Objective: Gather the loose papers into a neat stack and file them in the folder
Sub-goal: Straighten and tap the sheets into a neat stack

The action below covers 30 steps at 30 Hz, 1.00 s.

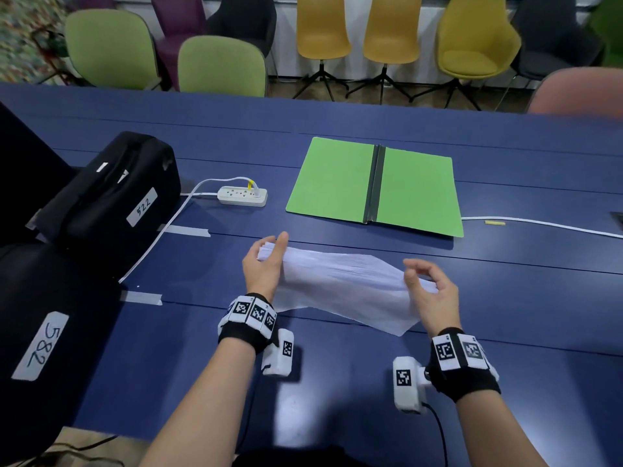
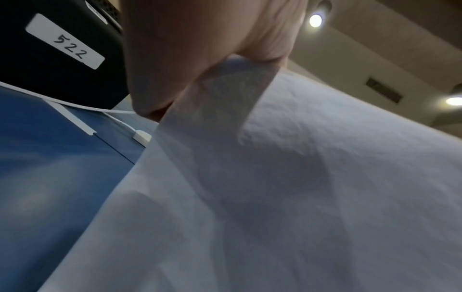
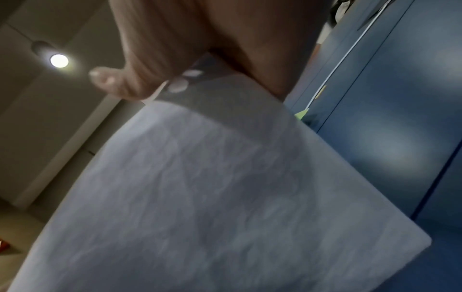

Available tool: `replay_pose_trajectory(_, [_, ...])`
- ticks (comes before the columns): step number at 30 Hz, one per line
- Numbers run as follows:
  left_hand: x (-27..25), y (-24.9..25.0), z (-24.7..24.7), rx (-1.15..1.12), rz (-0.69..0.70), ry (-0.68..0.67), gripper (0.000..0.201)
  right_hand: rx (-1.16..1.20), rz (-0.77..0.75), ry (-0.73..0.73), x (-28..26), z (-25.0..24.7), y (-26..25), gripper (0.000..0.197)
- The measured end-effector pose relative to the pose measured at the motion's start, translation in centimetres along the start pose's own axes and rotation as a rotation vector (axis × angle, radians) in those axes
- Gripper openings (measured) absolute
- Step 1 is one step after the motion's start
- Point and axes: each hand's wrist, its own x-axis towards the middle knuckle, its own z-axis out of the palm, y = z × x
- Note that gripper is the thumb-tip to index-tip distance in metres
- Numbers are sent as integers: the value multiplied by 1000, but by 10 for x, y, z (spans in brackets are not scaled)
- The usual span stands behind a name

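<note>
Mid-frame, the left hand (image 1: 264, 264) and right hand (image 1: 428, 291) each grip an end of the thin, crinkled white papers (image 1: 340, 281), sagging above the blue table (image 1: 505, 298); the flat green folder (image 1: 376, 187) lies open beyond.

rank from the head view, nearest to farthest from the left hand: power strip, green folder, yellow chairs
1. power strip, just beyond the left hand, slightly left.
2. green folder, open, farther back and right.
3. yellow chairs, past the table's far edge.

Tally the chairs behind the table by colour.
Light green plastic shell chairs: 2
Mustard yellow shell chairs: 3
Purple chair: 1
Dark grey chairs: 2
Pink chair: 1
Total: 9
</note>
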Motion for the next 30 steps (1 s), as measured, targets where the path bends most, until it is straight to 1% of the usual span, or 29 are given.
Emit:
replay_pose_trajectory(1, [0, 3, 1, 12, 21, 4, 23, -33, -7, -51, 0, -4, 1, 30])
replay_pose_trajectory(2, [3, 2, 0, 21, 22, -3, 30, -69, 2, -98, 1, -7, 2, 34])
replay_pose_trajectory(3, [3, 3, 1, 41, 42, -15, 38, -96, 15, -140, 2, -9, 2, 36])
replay_pose_trajectory(5, [4, 4, 2, 51, 30, -48, 37, -92, 44, -207, 2, -9, -1, 32])
replay_pose_trajectory(6, [4, 5, 4, 50, 6, -51, 43, -51, 59, -234, 3, -7, -4, 31])
replay_pose_trajectory(8, [2, 7, 8, 51, -4, -60, 55, 7, 67, -278, 6, -5, -7, 42])
replay_pose_trajectory(9, [0, 10, 11, 64, 11, -73, 51, 0, 57, -290, 9, -3, -6, 50])
replay_pose_trajectory(10, [-1, 12, 12, 71, 22, -120, 47, -34, 43, -292, 11, -1, -4, 54])
replay_pose_trajectory(11, [-4, 15, 13, 107, 38, -147, 54, -76, 31, -275, 13, 1, -1, 53])
replay_pose_trajectory(13, [0, 10, 9, 151, 61, -201, 82, -138, 48, -174, 17, 2, 6, 45])
replay_pose_trajectory(14, [3, 8, 5, 188, 61, -227, 84, -149, 74, -118, 18, 1, 8, 41])
replay_pose_trajectory(15, [5, 6, 1, 237, 62, -240, 74, -142, 90, -82, 19, 0, 7, 37])
replay_pose_trajectory(17, [7, 5, -3, 247, 114, -257, 31, -113, 76, -52, 20, 1, 4, 31])
replay_pose_trajectory(18, [7, 5, -4, 234, 150, -254, 18, -90, 59, -45, 19, 2, 1, 28])
replay_pose_trajectory(19, [6, 9, -4, 236, 177, -241, 13, -66, 40, -38, 19, 3, -4, 27])
replay_pose_trajectory(21, [6, 15, -3, 176, 219, -227, 11, -21, 3, -14, 19, 4, -14, 25])
replay_pose_trajectory(23, [7, 18, -5, 115, 233, -202, 18, 20, -35, 4, 18, 3, -21, 22])
replay_pose_trajectory(25, [7, 14, -7, 118, 241, -179, 23, 9, -54, -4, 16, 5, -22, 17])
replay_pose_trajectory(27, [7, 0, -9, 163, 211, -184, 22, -117, -17, -23, 12, 7, -14, 16])
replay_pose_trajectory(29, [6, -12, -8, 197, 194, -192, 32, -286, -10, -53, 11, 8, -5, 12])
replay_pose_trajectory(30, [6, -14, -7, 207, 208, -184, 39, -377, -23, -59, 13, 7, -5, 8])
